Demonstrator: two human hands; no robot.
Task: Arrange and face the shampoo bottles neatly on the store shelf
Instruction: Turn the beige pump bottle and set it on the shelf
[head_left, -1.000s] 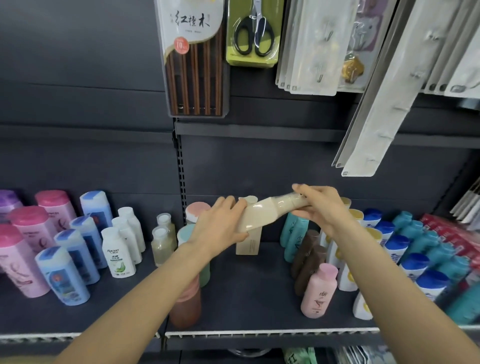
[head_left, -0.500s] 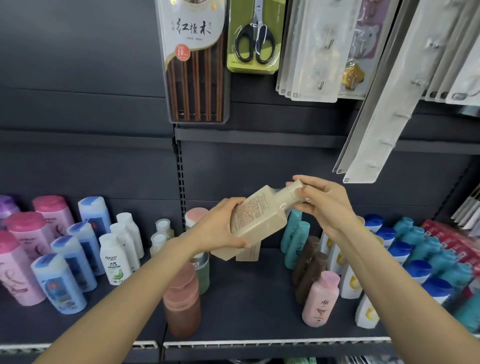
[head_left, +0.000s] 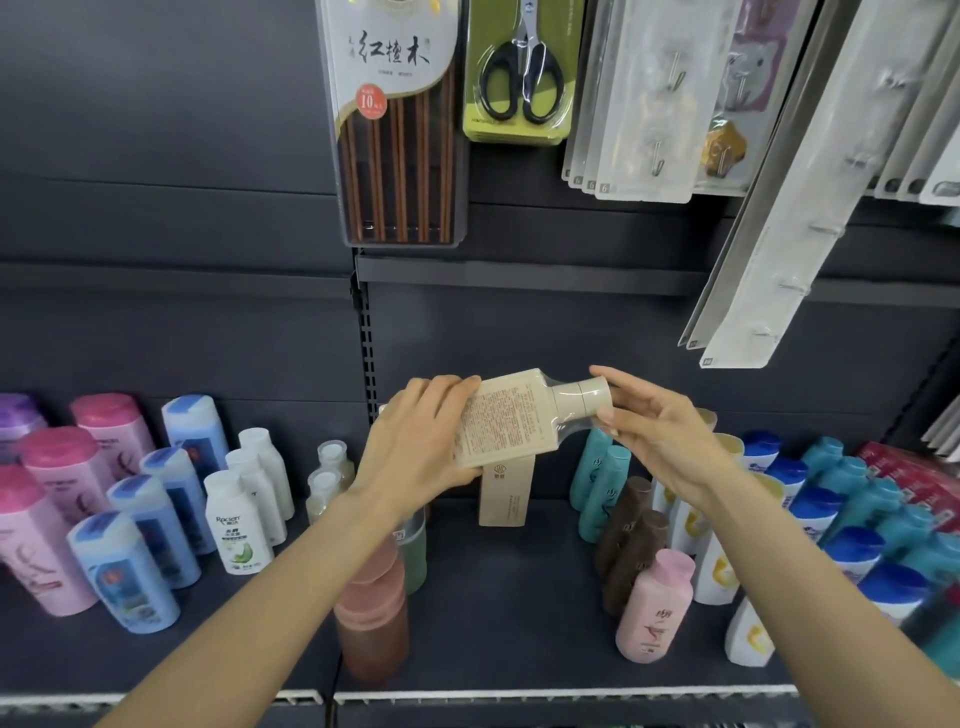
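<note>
A beige flat shampoo bottle (head_left: 511, 415) lies tilted in the air above the dark shelf (head_left: 498, 613), its printed back label toward me and its cap pointing right. My left hand (head_left: 421, 441) grips its base and body. My right hand (head_left: 657, 423) pinches the cap end with thumb and fingertips. Behind and below it a second beige bottle (head_left: 503, 493) stands upright on the shelf, its top hidden by the held one.
Pink, blue and white bottles (head_left: 156, 519) fill the left shelf. A brown-red bottle (head_left: 371, 618) and a green one stand under my left forearm. Teal, brown, pink, white and blue-capped bottles (head_left: 654, 608) crowd the right. Chopsticks, scissors (head_left: 522, 73) and hook packs hang above.
The bottle turned from edge-on to label side facing me and rose slightly. My left hand slid under its base; my right hand shifted to the cap.
</note>
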